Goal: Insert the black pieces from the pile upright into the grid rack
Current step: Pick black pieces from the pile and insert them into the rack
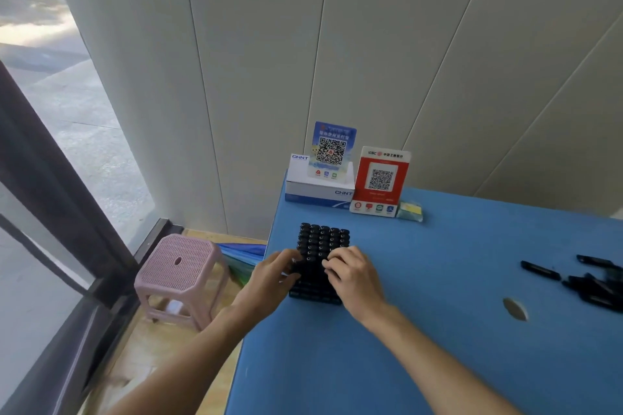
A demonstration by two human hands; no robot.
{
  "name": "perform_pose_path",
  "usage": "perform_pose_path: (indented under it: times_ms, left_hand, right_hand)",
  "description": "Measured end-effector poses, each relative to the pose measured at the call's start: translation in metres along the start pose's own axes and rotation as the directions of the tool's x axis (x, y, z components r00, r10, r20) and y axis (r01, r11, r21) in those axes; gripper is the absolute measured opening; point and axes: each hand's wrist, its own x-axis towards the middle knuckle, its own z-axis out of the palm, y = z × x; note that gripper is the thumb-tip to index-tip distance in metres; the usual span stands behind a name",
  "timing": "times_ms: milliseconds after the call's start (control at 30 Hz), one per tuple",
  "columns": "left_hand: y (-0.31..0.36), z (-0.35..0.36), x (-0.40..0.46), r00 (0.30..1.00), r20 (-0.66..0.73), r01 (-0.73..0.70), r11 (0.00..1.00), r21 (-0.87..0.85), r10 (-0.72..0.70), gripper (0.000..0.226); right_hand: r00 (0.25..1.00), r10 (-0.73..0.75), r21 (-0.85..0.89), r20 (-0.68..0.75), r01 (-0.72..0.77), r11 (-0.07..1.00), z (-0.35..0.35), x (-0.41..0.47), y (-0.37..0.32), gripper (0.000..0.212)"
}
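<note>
A black grid rack (pixel 322 239) stands near the left edge of the blue table (pixel 438 330), its far rows filled with several upright black pieces. My left hand (pixel 274 274) rests against the rack's left side, fingers curled on it. My right hand (pixel 354 274) lies over the rack's near right part, fingertips pressing on the pieces there. Whether either hand holds a loose piece is hidden by the fingers. The pile of loose black pieces (pixel 590 283) lies flat at the table's far right edge, well away from both hands.
A white box (pixel 318 190) with a blue QR card, a red QR stand (pixel 381 180) and a small green-yellow pack (pixel 409 210) stand at the table's back. A round hole (pixel 514 309) is in the tabletop. A pink stool (pixel 180 268) stands on the floor to the left.
</note>
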Motion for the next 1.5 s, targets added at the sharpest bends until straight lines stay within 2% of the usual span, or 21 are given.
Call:
perform_pose_path:
  times_ms: [333, 533, 733, 900, 1033, 1167, 1300, 1500]
  left_hand:
    - [-0.004, 0.001, 0.007, 0.999, 0.007, -0.04, 0.999, -0.014, 0.041, 0.023]
    - [-0.008, 0.006, 0.01, 0.999, 0.004, -0.052, 0.998, -0.022, 0.052, 0.025]
    - [-0.009, 0.008, 0.005, 0.998, -0.054, 0.016, 1.0, -0.017, -0.017, 0.022]
    - [-0.01, 0.01, 0.003, 0.999, -0.03, -0.035, 0.999, 0.028, 0.036, 0.022]
    - [-0.01, 0.012, 0.001, 0.999, -0.023, -0.025, 0.999, 0.024, 0.026, 0.021]
    - [-0.003, 0.008, -0.001, 0.998, -0.026, -0.058, 0.979, 0.195, 0.064, 0.023]
    - [0.005, 0.008, 0.002, 0.979, -0.109, -0.111, 0.895, 0.432, 0.173, 0.04]
    - [0.041, 0.026, 0.01, 0.95, -0.006, -0.264, 0.81, 0.524, 0.313, 0.046]
  right_hand:
    - [0.994, 0.064, -0.056, 0.091, -0.059, 0.997, 0.001, -0.006, -0.007, 0.038]
    - [0.994, 0.107, -0.037, 0.003, -0.107, 0.994, -0.007, -0.007, -0.005, 0.034]
    - [0.985, 0.17, -0.024, -0.017, -0.17, 0.985, -0.011, -0.022, 0.006, 0.03]
    - [0.975, 0.218, -0.013, -0.038, -0.218, 0.976, -0.013, -0.042, 0.007, 0.028]
    - [0.967, 0.254, -0.01, -0.035, -0.255, 0.967, -0.017, -0.055, 0.008, 0.027]
    - [0.952, 0.305, -0.035, -0.012, -0.306, 0.952, -0.023, -0.058, 0.009, 0.028]
    - [0.923, 0.38, -0.102, 0.055, -0.373, 0.922, -0.03, -0.06, 0.015, 0.035]
    - [0.895, 0.431, -0.179, 0.116, -0.408, 0.895, -0.057, -0.073, 0.03, 0.044]
